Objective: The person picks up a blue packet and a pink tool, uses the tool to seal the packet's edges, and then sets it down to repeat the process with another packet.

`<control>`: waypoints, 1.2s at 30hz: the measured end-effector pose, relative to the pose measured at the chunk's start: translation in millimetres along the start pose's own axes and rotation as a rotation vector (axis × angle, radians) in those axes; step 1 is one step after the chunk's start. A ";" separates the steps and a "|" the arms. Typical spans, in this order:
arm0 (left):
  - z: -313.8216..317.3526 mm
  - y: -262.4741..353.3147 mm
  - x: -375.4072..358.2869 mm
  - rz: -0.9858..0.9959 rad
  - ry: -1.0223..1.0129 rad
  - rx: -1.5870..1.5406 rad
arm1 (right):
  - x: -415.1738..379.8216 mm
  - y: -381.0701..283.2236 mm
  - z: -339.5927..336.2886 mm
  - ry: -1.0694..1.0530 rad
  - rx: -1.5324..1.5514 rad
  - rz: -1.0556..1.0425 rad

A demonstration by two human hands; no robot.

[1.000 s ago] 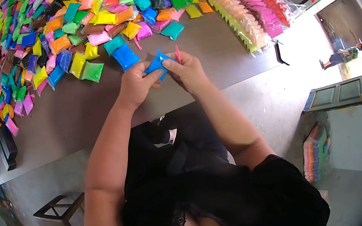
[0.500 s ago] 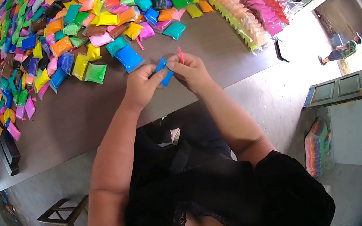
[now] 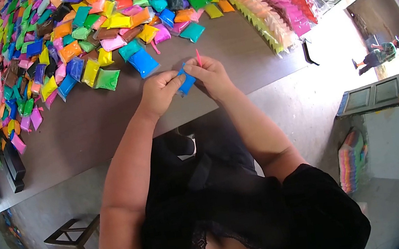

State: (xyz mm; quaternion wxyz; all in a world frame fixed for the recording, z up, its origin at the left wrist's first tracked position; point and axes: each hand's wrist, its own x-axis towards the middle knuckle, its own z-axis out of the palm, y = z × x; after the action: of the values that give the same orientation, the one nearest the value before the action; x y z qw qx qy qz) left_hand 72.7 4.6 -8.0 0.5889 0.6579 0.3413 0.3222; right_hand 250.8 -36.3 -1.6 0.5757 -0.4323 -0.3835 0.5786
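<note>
Pinching a small blue packet (image 3: 186,81) from both sides, the left hand (image 3: 161,93) and the right hand (image 3: 211,74) meet just above the near edge of the brown table (image 3: 91,125). Left thumb and fingers are closed on the packet's left end; the right-hand fingers are closed on its right end, and a thin pink stick (image 3: 198,57) stands up from the right hand's grip, though how it is held is too small to tell. The packet sits between the two hands, lifted slightly off the tabletop as far as can be seen. Just beyond the hands lie a larger blue packet (image 3: 143,62), a teal packet (image 3: 191,32) and a green packet (image 3: 107,79), at the front edge of a wide heap of colourful packets (image 3: 43,44) that spreads across the far and left parts of the table. To the right of the heap, rows of bagged packets in clear plastic (image 3: 275,7), yellow, peach, pink and orange, lie side by side. Further right, well apart from the table, a person (image 3: 377,55) is seen in a bright doorway. A wooden stool (image 3: 69,236) stands below the table at the lower left.
</note>
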 end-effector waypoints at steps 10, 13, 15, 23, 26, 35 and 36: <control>-3.9 31.0 -0.8 -0.086 0.018 0.240 | 6.8 13.8 2.4 0.167 -0.071 -0.050; 0.1 13.6 -0.1 -0.094 0.146 -0.065 | 7.7 17.5 1.0 0.066 -0.142 -0.114; -4.7 4.9 1.5 -0.085 0.112 -0.051 | 3.1 -0.4 -0.6 0.050 -0.236 0.064; 0.2 8.4 -1.2 -0.001 0.042 -0.149 | 5.6 11.5 -5.8 0.015 -0.388 -0.285; 0.5 12.8 -6.9 -0.022 0.154 -0.239 | 1.3 5.4 0.6 0.033 -0.380 -0.225; -2.8 2.0 -6.1 0.056 0.110 -0.247 | 12.5 27.1 -6.9 0.004 -0.526 -0.466; -3.5 1.5 -6.3 0.059 0.100 -0.208 | 11.4 24.8 -6.7 -0.011 -0.549 -0.499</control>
State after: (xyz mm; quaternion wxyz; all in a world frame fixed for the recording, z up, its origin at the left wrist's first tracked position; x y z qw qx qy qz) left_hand 66.4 1.2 -6.3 0.6264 0.5860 0.3157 0.4055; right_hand 249.2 -26.4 -27.8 0.5596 -0.4607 -0.6209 0.2984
